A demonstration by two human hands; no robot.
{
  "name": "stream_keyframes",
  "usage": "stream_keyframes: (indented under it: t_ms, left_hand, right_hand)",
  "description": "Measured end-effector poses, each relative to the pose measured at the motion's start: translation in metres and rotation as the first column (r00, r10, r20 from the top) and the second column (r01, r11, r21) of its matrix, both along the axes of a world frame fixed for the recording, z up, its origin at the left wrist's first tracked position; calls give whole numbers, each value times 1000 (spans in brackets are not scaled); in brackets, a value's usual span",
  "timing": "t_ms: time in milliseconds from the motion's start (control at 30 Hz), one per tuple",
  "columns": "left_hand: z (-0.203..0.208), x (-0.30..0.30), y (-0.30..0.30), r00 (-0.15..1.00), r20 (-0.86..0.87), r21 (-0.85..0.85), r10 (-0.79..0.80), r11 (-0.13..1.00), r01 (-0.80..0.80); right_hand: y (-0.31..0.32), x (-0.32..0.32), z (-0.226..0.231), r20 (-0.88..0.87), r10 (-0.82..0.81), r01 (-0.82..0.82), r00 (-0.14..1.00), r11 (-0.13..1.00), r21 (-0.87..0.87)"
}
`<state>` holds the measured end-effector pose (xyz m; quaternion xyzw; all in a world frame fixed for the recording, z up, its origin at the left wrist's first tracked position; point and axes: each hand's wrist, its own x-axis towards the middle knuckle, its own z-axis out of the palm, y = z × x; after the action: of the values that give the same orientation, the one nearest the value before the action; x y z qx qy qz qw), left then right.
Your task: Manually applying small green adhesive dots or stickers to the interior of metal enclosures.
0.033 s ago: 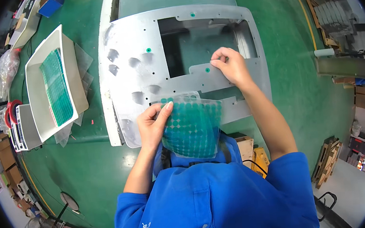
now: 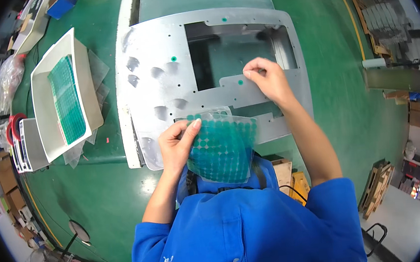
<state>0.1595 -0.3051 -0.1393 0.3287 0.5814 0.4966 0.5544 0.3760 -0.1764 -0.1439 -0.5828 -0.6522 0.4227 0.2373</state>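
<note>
A clear sheet of green round stickers (image 2: 221, 147) is pinched between the thumb and fingers of my left hand (image 2: 179, 141). It hangs at the near edge of a grey metal panel (image 2: 161, 93) with a large rectangular cutout and several small holes. My right hand (image 2: 269, 77) is over the panel beside the cutout, thumb and fingertips pressed together; whatever they hold, if anything, is too small to see. Just left of its fingertips, a green round sticker (image 2: 241, 82) lies on the panel. More green stickers sit near the far edge (image 2: 224, 20) and left of the cutout (image 2: 174, 59).
Left of the panel stands a white plastic tub (image 2: 41, 112) with green sticker sheets (image 2: 68, 99) inside. Clear sheets (image 2: 97, 73) stick out beside it. Red-rimmed tape rolls (image 2: 16, 127) are next to the tub. Wooden pallets (image 2: 377, 188) lie on the right.
</note>
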Motion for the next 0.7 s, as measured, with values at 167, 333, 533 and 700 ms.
stream_keyframes:
  t_ms: [167, 333, 533, 700]
  left_hand:
    - [9, 3, -4, 983, -158, 173, -92, 978, 119]
    - [11, 7, -9, 992, -91, 224, -85, 969, 104]
    - [10, 2, -7, 953, -255, 201, -163, 955, 218]
    - [-1, 5, -8, 953, -254, 211, -167, 952, 223]
  right_hand:
    - [-64, -45, 56, -241, 323, -323, 915, 945, 42]
    - [-75, -44, 45, -441, 120, -254, 890, 932, -260]
    - [-93, -55, 39, -445, -11, -64, 895, 986, -153]
    - [-109, -59, 28, -326, -32, 62, 945, 995, 82]
